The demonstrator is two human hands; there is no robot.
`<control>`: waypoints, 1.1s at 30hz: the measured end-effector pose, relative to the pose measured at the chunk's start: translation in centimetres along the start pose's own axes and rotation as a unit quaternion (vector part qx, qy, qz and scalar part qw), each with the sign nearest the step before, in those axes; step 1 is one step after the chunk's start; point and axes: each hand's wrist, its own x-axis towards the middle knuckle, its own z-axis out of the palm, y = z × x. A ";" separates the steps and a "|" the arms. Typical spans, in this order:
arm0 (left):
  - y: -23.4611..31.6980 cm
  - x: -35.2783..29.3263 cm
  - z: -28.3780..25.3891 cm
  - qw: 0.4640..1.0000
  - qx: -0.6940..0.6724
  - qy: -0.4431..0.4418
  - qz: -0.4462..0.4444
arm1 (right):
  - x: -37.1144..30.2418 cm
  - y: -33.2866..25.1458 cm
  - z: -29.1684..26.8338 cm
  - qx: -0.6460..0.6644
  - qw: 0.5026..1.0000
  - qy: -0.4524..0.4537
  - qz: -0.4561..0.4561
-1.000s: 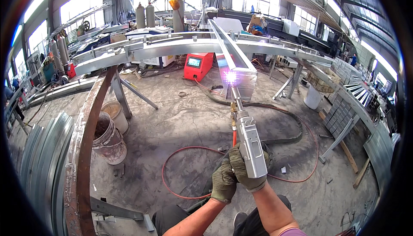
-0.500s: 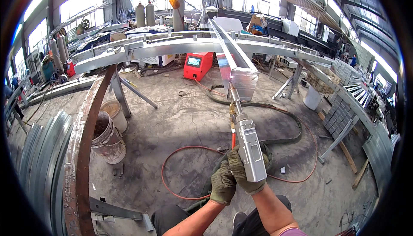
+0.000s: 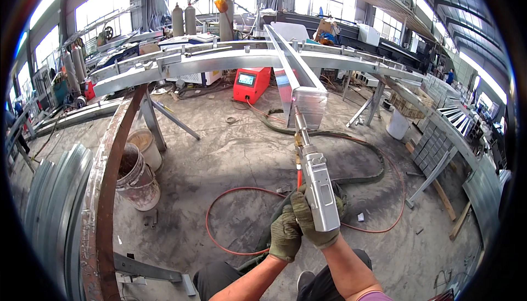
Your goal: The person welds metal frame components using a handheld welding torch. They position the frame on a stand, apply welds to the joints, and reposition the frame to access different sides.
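Observation:
A silver handheld welding gun (image 3: 320, 194) points away from me, with its narrow nozzle at the end corner of a long shiny metal box channel (image 3: 310, 109). A small pinkish glow shows at the nozzle tip. My right hand (image 3: 308, 225), in a green work glove, is wrapped round the gun's grip. Close against it, my gloved left hand (image 3: 286, 235) is closed at the gun's underside; its fingertips are partly hidden. An orange-red hose (image 3: 299, 179) runs down from the front of the gun. The channel lies across a metal frame beam (image 3: 219, 63).
A red machine with a screen (image 3: 252, 84) stands on the floor beyond. Hoses (image 3: 379, 163) loop over the concrete. Two dirty buckets (image 3: 137, 183) and a rusty beam (image 3: 104, 191) are at the left, beside stacked metal sheets (image 3: 55, 191). A white bucket (image 3: 398, 125) stands right.
The nozzle tip and its glow have shifted slightly down along the channel's end corner. Both hands keep the same hold on the welding gun.

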 end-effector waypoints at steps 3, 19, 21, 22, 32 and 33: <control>0.4 0.3 -0.3 1.000 0.029 -0.007 0.008 | 0.0 0.1 0.0 -0.004 1.000 -0.018 -0.004; -1.1 0.2 -0.1 1.000 -0.007 0.015 0.013 | 0.0 0.6 0.6 -0.032 0.999 -0.030 -0.021; -1.1 0.1 -0.4 1.000 0.004 0.004 0.014 | -0.1 0.7 0.6 -0.034 0.999 -0.031 -0.021; -1.1 0.0 -0.5 1.000 0.009 -0.001 0.014 | -0.2 0.5 0.6 -0.024 0.999 -0.033 -0.008; -1.1 0.2 -0.3 0.999 -0.052 0.013 -0.005 | -0.2 0.6 0.7 -0.038 0.999 -0.026 -0.021; -1.0 0.2 -0.3 0.999 -0.044 0.012 -0.004 | -0.4 0.8 0.8 -0.029 0.999 -0.032 -0.011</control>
